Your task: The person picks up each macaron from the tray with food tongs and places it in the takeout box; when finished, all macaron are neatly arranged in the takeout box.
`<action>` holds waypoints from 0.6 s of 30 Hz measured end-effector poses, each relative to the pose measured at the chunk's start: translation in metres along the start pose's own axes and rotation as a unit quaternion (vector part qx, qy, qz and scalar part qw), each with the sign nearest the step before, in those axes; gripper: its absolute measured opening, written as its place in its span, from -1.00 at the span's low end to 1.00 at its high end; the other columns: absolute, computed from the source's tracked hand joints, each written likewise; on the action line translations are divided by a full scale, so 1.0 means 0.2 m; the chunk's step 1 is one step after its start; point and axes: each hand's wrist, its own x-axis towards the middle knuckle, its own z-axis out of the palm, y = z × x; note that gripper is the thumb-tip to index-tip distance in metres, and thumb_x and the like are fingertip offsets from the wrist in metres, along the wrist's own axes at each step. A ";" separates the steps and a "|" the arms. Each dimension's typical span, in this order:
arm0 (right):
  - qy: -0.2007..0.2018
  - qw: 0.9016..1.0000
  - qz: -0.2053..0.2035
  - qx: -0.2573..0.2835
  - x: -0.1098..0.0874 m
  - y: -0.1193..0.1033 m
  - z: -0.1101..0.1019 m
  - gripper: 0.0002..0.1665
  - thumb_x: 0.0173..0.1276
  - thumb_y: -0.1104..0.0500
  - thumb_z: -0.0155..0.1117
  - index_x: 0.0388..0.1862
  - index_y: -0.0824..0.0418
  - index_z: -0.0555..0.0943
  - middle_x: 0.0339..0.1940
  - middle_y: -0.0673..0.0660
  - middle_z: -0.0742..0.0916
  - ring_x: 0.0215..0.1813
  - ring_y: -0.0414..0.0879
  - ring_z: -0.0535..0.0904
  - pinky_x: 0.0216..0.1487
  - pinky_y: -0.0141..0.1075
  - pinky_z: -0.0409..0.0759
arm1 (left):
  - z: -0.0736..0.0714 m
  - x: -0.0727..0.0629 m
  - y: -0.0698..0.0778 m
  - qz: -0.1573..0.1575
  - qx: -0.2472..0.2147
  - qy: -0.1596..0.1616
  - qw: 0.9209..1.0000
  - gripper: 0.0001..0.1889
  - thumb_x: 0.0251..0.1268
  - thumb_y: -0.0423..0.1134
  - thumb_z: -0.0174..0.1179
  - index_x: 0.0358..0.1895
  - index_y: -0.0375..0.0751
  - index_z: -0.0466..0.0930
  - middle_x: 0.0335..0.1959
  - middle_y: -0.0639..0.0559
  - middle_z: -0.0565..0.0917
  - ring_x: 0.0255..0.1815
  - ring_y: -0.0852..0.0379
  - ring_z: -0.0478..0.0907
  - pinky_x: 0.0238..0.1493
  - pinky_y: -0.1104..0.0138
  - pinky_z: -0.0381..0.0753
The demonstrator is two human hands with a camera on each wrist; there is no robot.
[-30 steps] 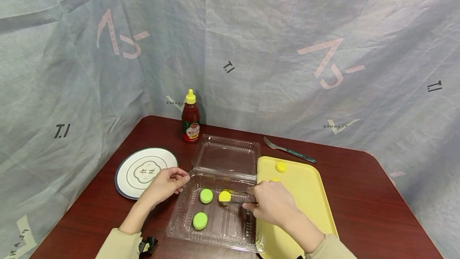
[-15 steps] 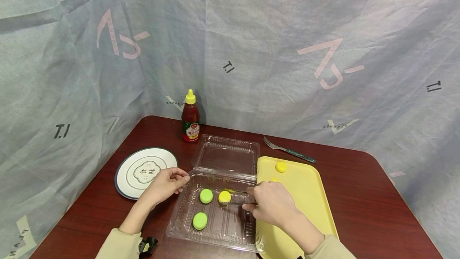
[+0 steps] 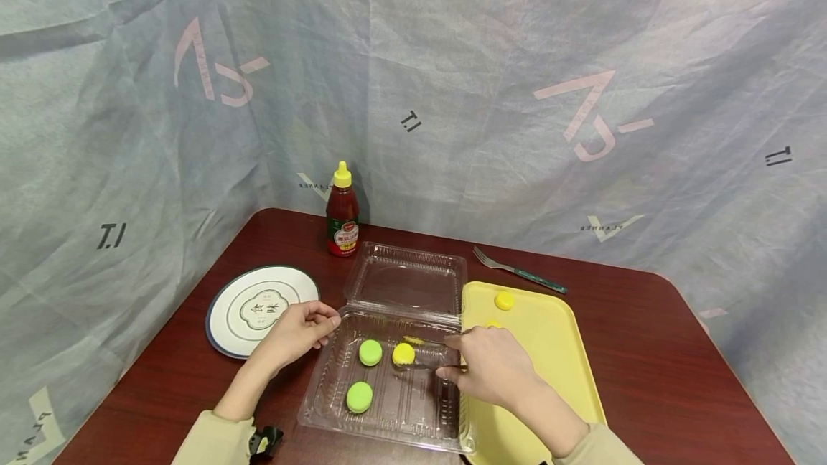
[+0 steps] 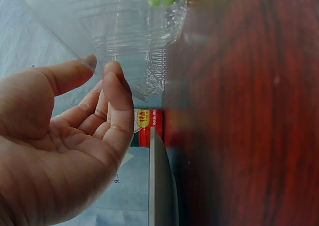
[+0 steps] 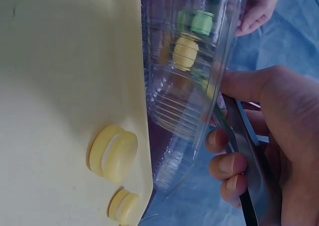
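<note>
A red bottle of sauce (image 3: pixel 343 222) is standing behind a clear container (image 3: pixel 403 418), whose lid (image 3: pixel 408 282) is lying open near a fork (image 3: pixel 523 273). At left, a white plate (image 3: pixel 227 300) is partly disappearing behind the left hand (image 3: pixel 299 330), which is pinching the container's rim between thumb and fingertip. At right, a yellow tray (image 3: pixel 552 357) is bearing two yellow macarons (image 3: pixel 505 300), the right hand (image 3: pixel 494 364) partly hiding one from the head camera. That hand is gripping tongs (image 5: pixel 255 171), their arms parting around the boxed yellow macaron (image 3: pixel 403 354), which is resting inside the container beside two green macarons (image 3: pixel 371 352). Against a second earlier, the tongs are showing a wider gap, while the macaron is staying nearly in place.
</note>
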 end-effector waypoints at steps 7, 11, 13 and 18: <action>-0.001 1.000 0.010 0.011 -0.02 0.02 -0.03 -0.57 0.17 -0.20 0.49 -0.10 0.02 0.77 -0.66 -0.21 0.60 -0.68 -0.33 0.27 -0.59 -0.30 0.39 | 0.00 0.00 0.00 0.002 0.001 0.001 1.000 -0.83 0.39 -0.37 0.21 -0.12 -0.47 0.61 -0.50 -0.01 0.58 -0.48 0.10 0.55 -0.43 0.33 0.63; 0.000 1.000 0.017 0.011 -0.03 0.03 -0.04 -0.52 0.17 -0.22 0.48 -0.05 0.03 0.76 -0.58 -0.15 0.69 -0.65 -0.33 0.37 -0.55 -0.24 0.47 | 0.00 0.00 0.00 0.001 0.002 0.001 1.000 -0.83 0.39 -0.37 0.21 -0.12 -0.47 0.60 -0.50 -0.01 0.58 -0.48 0.10 0.55 -0.43 0.33 0.62; 0.003 1.000 0.022 0.012 -0.04 0.04 -0.04 -0.51 0.16 -0.24 0.47 -0.04 0.02 0.76 -0.50 -0.11 0.74 -0.62 -0.31 0.44 -0.52 -0.21 0.51 | 0.00 0.00 0.00 0.001 0.002 0.001 1.000 -0.83 0.39 -0.37 0.21 -0.13 -0.47 0.60 -0.50 -0.01 0.58 -0.48 0.10 0.55 -0.43 0.33 0.62; 0.010 1.000 0.026 0.013 -0.06 0.07 -0.07 -0.51 0.16 -0.26 0.46 -0.07 0.01 0.75 -0.49 -0.15 0.73 -0.57 -0.27 0.51 -0.51 -0.21 0.50 | 0.00 0.00 0.00 0.001 0.003 0.001 1.000 -0.84 0.39 -0.38 0.21 -0.13 -0.47 0.60 -0.50 -0.02 0.58 -0.48 0.09 0.55 -0.43 0.32 0.63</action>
